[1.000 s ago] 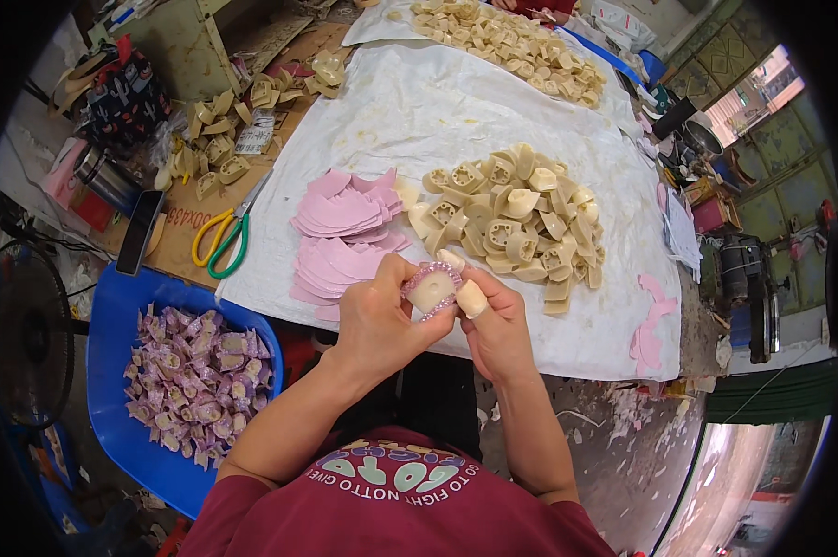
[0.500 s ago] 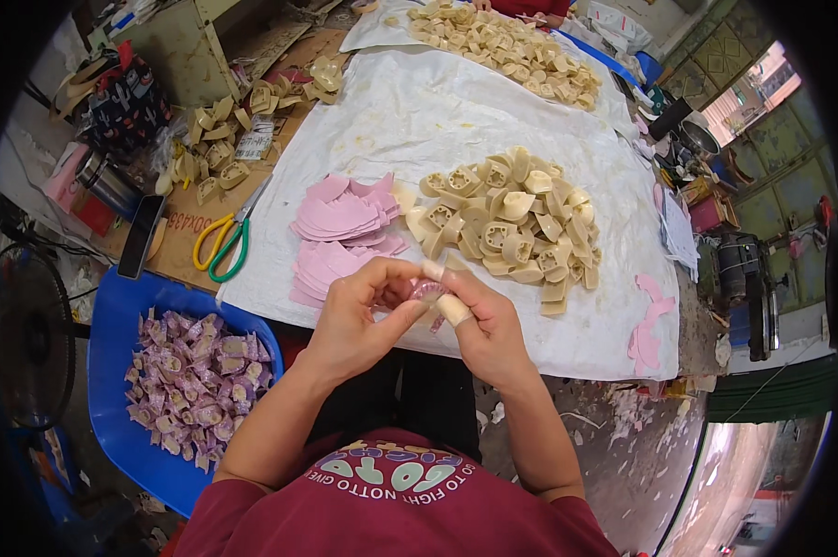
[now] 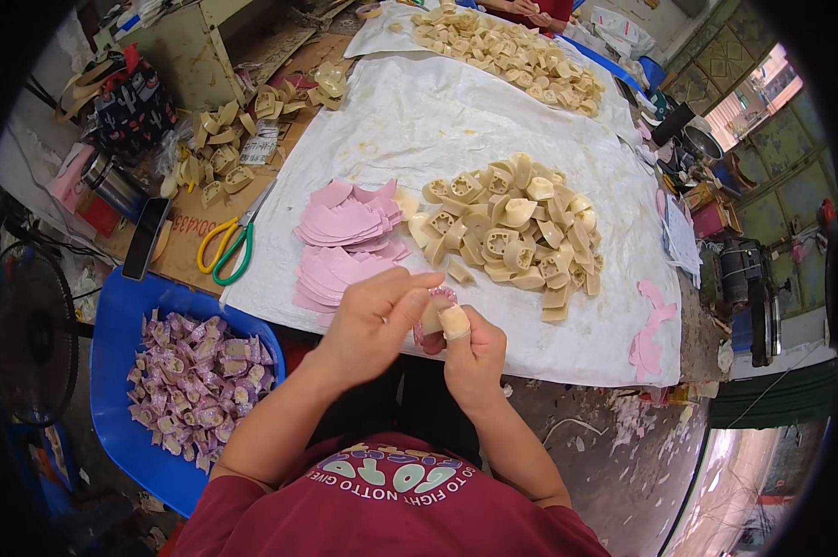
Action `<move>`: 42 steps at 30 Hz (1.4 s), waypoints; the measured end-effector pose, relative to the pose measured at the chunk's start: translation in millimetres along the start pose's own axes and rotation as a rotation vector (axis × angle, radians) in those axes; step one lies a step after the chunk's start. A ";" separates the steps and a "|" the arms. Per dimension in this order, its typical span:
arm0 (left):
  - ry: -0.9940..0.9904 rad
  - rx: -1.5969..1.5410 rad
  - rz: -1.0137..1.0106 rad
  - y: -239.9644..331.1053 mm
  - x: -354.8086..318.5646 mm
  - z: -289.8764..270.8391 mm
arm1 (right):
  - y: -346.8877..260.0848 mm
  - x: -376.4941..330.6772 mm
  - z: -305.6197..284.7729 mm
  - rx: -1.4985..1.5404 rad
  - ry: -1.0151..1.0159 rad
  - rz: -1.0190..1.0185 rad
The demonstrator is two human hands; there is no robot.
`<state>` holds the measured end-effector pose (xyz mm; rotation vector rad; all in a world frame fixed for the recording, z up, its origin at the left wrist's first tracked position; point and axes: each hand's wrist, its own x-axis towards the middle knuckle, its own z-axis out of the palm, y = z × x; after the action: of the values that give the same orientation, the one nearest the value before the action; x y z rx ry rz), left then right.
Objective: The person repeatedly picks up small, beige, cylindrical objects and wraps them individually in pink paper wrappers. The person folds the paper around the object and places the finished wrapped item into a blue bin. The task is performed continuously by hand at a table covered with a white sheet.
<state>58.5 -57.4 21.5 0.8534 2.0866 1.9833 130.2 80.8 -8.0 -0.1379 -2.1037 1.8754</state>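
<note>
Over the near edge of the table, my left hand (image 3: 371, 320) and my right hand (image 3: 475, 356) pinch one small shoe heel (image 3: 432, 317) between them. It is beige with a glittery pink covering around its edge, and fingers hide part of it. Tape wraps the right thumb and seems to wrap a finger too. Just beyond my left hand lie stacked pink cut sheets (image 3: 340, 269). A heap of bare beige shoe heels (image 3: 507, 223), some showing ribbed hollow undersides, lies beyond my right hand.
A blue tub (image 3: 113, 395) at lower left holds many pink-covered heels (image 3: 192, 385). Scissors (image 3: 238, 237) with yellow and green handles and a phone (image 3: 145, 239) lie at left. Pink scraps (image 3: 653, 325) lie at right. Another person's hands (image 3: 530, 11) are beyond the far heap (image 3: 512, 56).
My left hand has shifted a little to the right, and my right hand has turned and dropped slightly. The heel now shows more of its pink edge and beige face.
</note>
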 end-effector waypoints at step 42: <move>0.011 -0.643 -0.321 -23.3 -2.8 7.4 | -8.1 23.5 -9.5 0.412 -0.071 0.204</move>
<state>57.3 -51.6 -2.4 0.3560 1.3222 2.2434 111.9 95.3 4.8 -0.1978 -1.7516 2.4234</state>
